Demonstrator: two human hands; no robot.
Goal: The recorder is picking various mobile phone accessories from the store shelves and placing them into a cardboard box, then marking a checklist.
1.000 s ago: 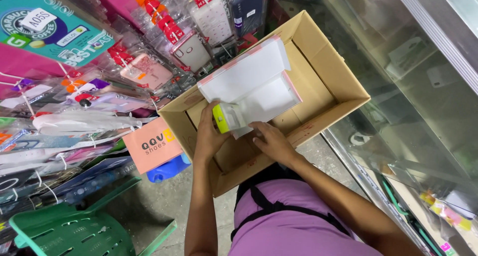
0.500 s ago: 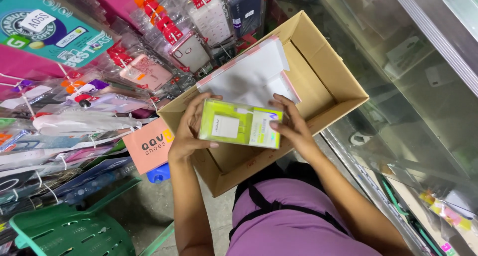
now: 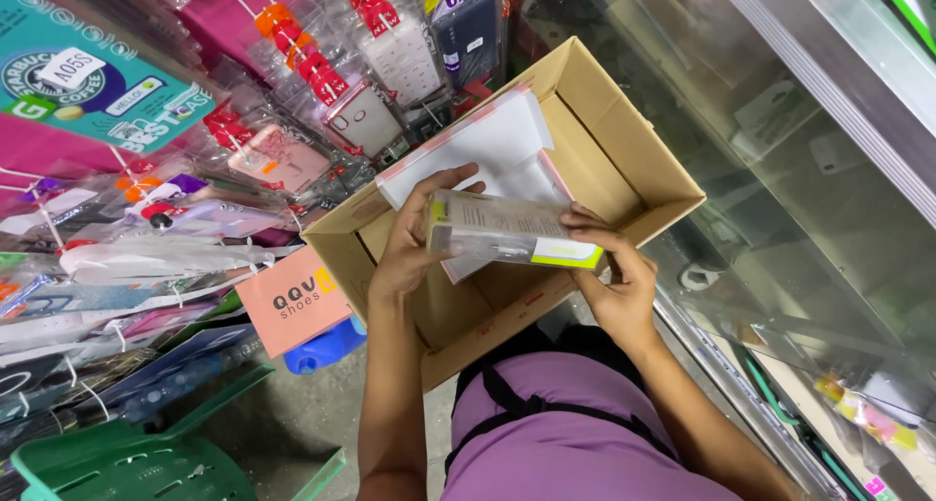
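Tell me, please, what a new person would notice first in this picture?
At the centre, the left hand and the right hand hold a small clear package with a yellow-green end over an open cardboard box that contains flat white packets. On the left hang many phone cases in clear bags, and a green plastic stool stands at the lower left.

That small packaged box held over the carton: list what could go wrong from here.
1. The small packaged box is gripped only at its ends by the left hand and right hand; it might slip down into the cardboard carton.
2. The carton seems to rest on the person's lap with no hand on it; it could tip toward the glass counter.
3. The white packets stand loosely inside and could topple if the carton shifts.
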